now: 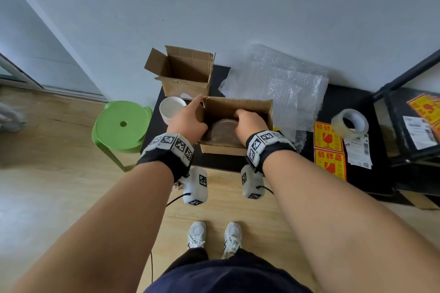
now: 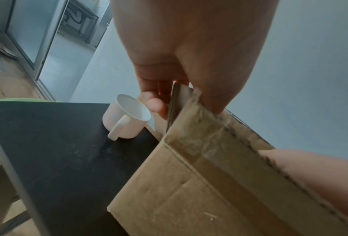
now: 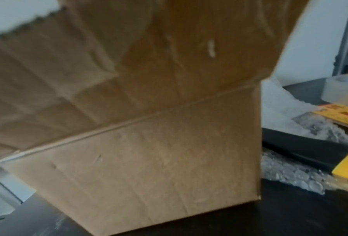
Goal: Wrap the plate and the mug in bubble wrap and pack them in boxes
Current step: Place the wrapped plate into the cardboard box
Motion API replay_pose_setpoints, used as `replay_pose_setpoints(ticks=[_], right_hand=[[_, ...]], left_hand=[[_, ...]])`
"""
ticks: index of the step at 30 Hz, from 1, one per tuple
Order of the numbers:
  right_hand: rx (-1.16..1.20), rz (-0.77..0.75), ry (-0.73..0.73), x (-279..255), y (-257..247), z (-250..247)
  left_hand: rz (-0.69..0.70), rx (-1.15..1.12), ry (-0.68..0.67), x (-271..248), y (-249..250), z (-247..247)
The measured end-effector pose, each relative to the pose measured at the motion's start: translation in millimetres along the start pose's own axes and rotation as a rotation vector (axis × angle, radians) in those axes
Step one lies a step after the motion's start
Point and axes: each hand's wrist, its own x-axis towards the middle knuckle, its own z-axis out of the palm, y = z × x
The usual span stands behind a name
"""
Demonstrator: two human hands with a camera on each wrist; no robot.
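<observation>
Your left hand [image 1: 187, 119] pinched the brown cardboard box [image 1: 238, 107] flap; your right hand [image 1: 250, 123] pressed the bubble-wrapped round plate [image 1: 222, 129], grip unclear. Seating it flat looked smartest.

Round green plastic stool [image 1: 122, 125] stands left of the grip; clear tape roll [image 1: 350, 123] and yellow-red fragile stickers [image 1: 328, 150] lie right.

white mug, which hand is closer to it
Left. The left hand grips the near box's left wall right beside the white mug; the right hand reaches inside that box, farther away.
</observation>
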Motion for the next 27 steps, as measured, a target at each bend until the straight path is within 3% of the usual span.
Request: replay_pose_setpoints(ticks=[6, 9, 11, 15, 17, 21, 27], right_hand=[[-0.008, 0.047, -0.1, 11, 3, 5], [-0.053, 0.07, -0.048, 9, 2, 6], [-0.02, 0.053, 0.054, 4, 2, 4], [-0.071, -0.049, 0.418, -10, 9, -7], [-0.118, 0.036, 0.523, -14, 12, -13], [0.202, 0.246, 0.25, -18, 17, -23], [0.193, 0.235, 0.143, -22, 11, -34]], left_hand=[[0.015, 0.01, 0.062, -3, 1, 4], [0.027, 0.041, 0.123, -8, 2, 5], [0.03, 0.038, 0.158, -12, 3, 7], [-0.06, 0.046, 0.214, -16, -3, 6], [-0.079, 0.034, 0.241, -18, -4, 5], [-0.102, 0.021, 0.26, -21, -1, 2], [-0.193, 0.17, 0.206, -18, -10, -13]])
